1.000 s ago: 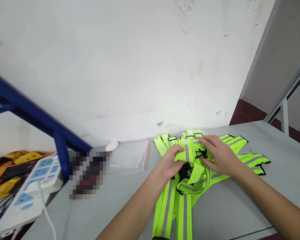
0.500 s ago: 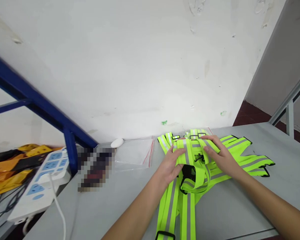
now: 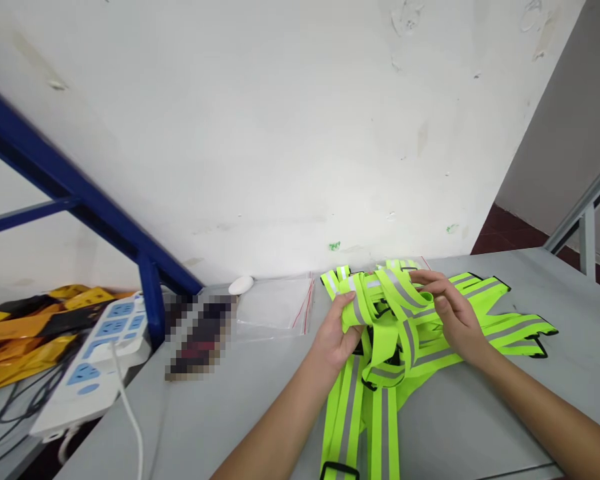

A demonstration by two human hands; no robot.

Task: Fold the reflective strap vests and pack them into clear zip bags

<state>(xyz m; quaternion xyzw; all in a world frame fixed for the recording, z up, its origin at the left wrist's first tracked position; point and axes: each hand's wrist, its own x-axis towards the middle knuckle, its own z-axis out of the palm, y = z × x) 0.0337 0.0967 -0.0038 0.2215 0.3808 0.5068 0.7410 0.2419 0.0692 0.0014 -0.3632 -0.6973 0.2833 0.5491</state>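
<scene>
A fluorescent yellow-green reflective strap [image 3: 403,290] with grey stripes is folded into a loose bundle above the table. My left hand [image 3: 339,333] is closed on the left end of this bundle, thumb on top and fingers underneath. My right hand [image 3: 457,317] is at the bundle's right side, its fingers stretched out and apart beside a curled loop of the strap. Whether its fingertips touch that loop is hard to see. Beneath both hands lie more reflective straps [image 3: 513,328], spread out, with black buckles [image 3: 340,471] and black edging.
Clear plastic bags [image 3: 273,303] with red seal lines lie by the wall, near a white oval object [image 3: 241,285]. On the left are a blue metal frame [image 3: 153,293], a white power strip [image 3: 97,363] with cables, and yellow-and-black packages [image 3: 40,327]. A blurred patch hides one item.
My right hand has moved off the bundle to the right, its fingers now spread. A strap loop at the top has come loose and curls rightward. My left hand keeps its hold.
</scene>
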